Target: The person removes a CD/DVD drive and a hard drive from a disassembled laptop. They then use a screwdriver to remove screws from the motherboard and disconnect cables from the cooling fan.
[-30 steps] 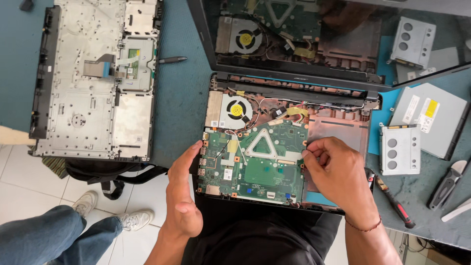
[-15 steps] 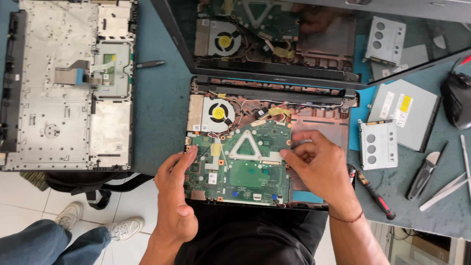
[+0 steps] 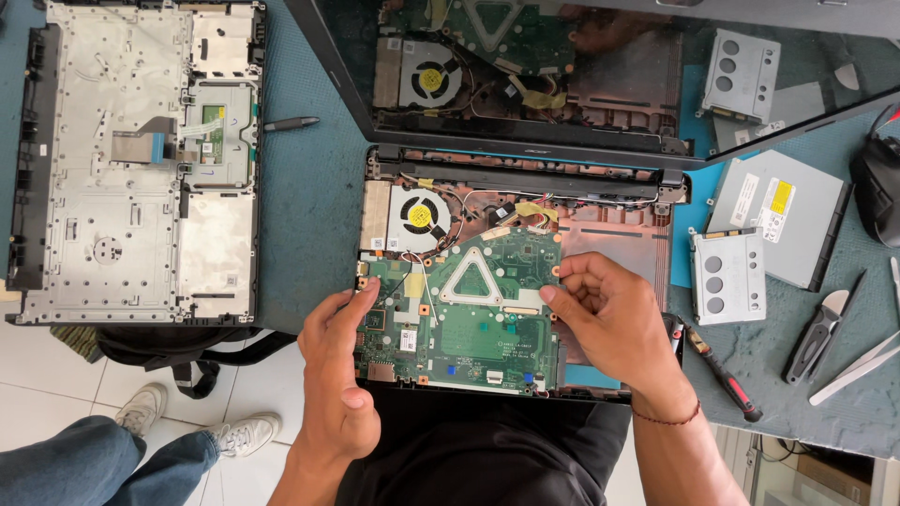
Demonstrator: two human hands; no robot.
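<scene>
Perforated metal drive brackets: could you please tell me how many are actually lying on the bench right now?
1: a drive bracket right of the laptop base, beside the optical drive. The similar one above is its reflection in the laptop screen.

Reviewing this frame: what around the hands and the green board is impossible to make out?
Head view only:
- Whether the right hand fingertips pinch a part or just press the motherboard: too small.
- Board's lower left corner: hidden under the left hand.
- Screws holding the board: too small to tell.
- Mouse: cut by the right edge.
- Bystander's shoes: body cut off by the frame.
</scene>
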